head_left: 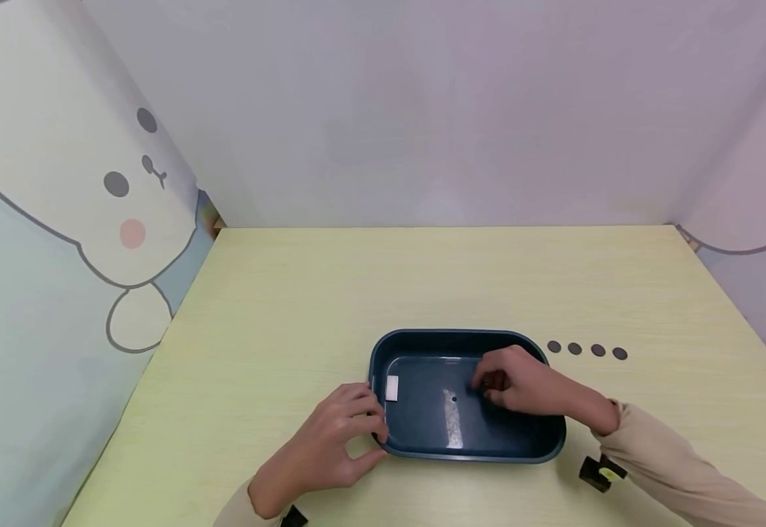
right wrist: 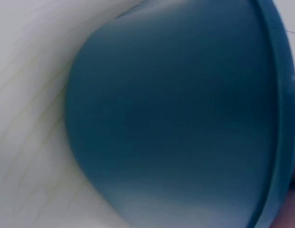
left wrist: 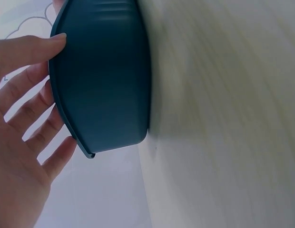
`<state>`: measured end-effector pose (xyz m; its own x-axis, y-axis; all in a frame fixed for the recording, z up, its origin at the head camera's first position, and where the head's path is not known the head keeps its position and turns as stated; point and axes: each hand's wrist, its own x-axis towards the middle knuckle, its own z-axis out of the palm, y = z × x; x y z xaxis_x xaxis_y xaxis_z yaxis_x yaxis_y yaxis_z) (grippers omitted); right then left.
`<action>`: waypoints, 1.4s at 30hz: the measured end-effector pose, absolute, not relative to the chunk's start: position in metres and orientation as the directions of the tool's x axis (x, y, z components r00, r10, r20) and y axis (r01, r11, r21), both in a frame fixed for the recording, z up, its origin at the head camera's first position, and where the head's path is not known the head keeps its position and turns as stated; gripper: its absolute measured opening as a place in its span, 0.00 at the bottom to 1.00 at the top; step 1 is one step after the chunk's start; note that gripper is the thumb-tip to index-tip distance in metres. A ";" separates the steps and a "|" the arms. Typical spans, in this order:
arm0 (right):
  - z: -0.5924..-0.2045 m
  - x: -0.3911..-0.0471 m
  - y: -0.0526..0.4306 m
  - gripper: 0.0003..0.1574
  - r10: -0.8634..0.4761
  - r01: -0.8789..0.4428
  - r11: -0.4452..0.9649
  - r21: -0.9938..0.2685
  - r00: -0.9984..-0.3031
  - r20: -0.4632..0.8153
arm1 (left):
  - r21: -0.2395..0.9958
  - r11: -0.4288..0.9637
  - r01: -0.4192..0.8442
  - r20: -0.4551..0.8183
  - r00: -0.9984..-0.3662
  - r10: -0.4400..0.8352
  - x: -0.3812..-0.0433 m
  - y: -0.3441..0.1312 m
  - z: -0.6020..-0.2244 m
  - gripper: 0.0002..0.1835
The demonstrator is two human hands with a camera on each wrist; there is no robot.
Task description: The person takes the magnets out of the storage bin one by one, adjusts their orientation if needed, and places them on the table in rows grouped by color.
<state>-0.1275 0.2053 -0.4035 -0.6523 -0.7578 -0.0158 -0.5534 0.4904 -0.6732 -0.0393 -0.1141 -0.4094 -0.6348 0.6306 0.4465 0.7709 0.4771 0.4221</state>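
Observation:
A dark blue rectangular plastic tray (head_left: 415,424) with rounded corners stands on the table. My left hand (head_left: 339,439) holds its near left corner; in the left wrist view the thumb lies against the outer wall and the fingers (left wrist: 57,154) spread along the rim. Inside the tray, toward the right, my right hand (head_left: 521,380) reaches down with bent fingers. Dark shade surrounds those fingertips, and I cannot tell whether they pinch anything. A small white rectangle (head_left: 392,388) lies at the tray's left end. The right wrist view mostly shows the tray's outer wall (right wrist: 176,109).
Several flat dark discs (head_left: 575,349) lie in a row on the table just right of the tray's far corner. The pale wooden table (head_left: 277,293) meets a plain wall (head_left: 422,110) at the back. Cartoon-printed panels (head_left: 34,293) flank both sides.

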 end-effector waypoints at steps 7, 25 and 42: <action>-0.397 -0.127 0.209 0.13 -0.677 -0.319 0.474 -0.820 -0.728 -0.109 | 0.414 0.474 0.777 0.452 -0.627 0.634 -0.040 -0.114 -0.410 0.10; -0.385 -0.124 0.222 0.09 -0.491 0.051 0.277 -0.959 -0.851 -0.187 | 0.439 0.492 0.752 0.421 -0.656 0.626 -0.038 -0.114 -0.409 0.09; -0.373 -0.112 0.255 0.19 -0.425 0.089 0.172 -0.981 -0.892 -0.155 | 0.396 0.450 0.800 0.480 -0.598 0.642 -0.041 -0.115 -0.409 0.10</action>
<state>-0.1120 0.2550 -0.3728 -0.8919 -0.4248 -0.1553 0.0889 0.1719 -0.9811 -0.0408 -0.1149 -0.4090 -0.5982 0.6419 0.4797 0.8004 0.4502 0.3958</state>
